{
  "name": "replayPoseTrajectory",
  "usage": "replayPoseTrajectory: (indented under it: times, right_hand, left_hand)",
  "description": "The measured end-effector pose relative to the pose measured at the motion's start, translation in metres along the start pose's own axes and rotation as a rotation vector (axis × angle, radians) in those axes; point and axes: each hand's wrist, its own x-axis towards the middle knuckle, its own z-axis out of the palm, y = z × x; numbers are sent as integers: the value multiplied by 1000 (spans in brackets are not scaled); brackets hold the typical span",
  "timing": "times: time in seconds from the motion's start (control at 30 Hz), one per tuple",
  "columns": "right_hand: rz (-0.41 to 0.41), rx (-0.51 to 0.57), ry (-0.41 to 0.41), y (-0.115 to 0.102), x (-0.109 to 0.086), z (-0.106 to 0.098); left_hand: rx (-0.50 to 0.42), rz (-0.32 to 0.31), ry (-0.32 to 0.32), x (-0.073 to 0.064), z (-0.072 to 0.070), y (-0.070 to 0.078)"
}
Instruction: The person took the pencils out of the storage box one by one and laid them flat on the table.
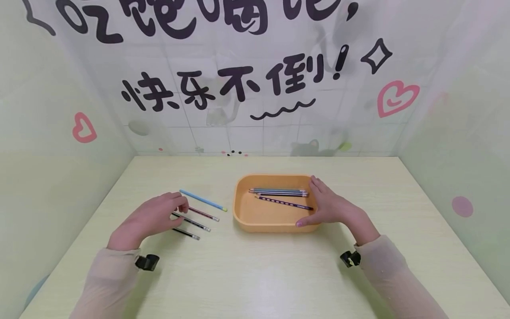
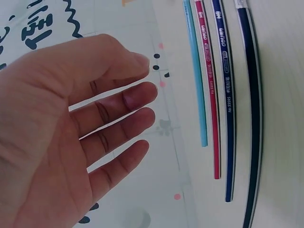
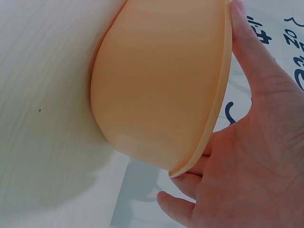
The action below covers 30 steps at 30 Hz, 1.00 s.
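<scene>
The left grip [image 1: 161, 213] hovers with thumb and fingers apart, loosely bent and holding nothing, over the left ends of a spread of pencils. The right grip [image 1: 330, 206] is clamped on the tray [image 1: 263, 215], thumb at the near rim and fingers round the far corner of its right end.

Four pencils lie slantwise beneath and beside the left grip: light blue [image 1: 205, 201] farthest off, then red [image 1: 207, 215], dark blue [image 1: 199, 224] and black [image 1: 188, 234] nearest the person. All four lie left of the tray, apart from it (the light blue one's yellowish end comes closest).

Inside the tray, a few pencils [image 1: 279, 192] lie close together near the far wall; a dark spotted one [image 1: 283, 203] slants in front of them, reaching toward the right end.

Everything sits on a pale worktop [image 1: 247, 270]. Beyond it rises a white wall with black lettering [image 1: 239, 82].
</scene>
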Motion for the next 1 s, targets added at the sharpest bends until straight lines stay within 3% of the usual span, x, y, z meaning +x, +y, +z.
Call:
replayPoseTrajectory:
  times: [0.27, 1.0]
  right_hand:
    - [-6, 1, -3, 1, 0, -1]
    - [-3, 2, -5, 0, 0, -1]
  left_hand:
    - [-22, 37, 33, 4, -5, 9]
    - [-96, 85, 30, 21, -14, 28]
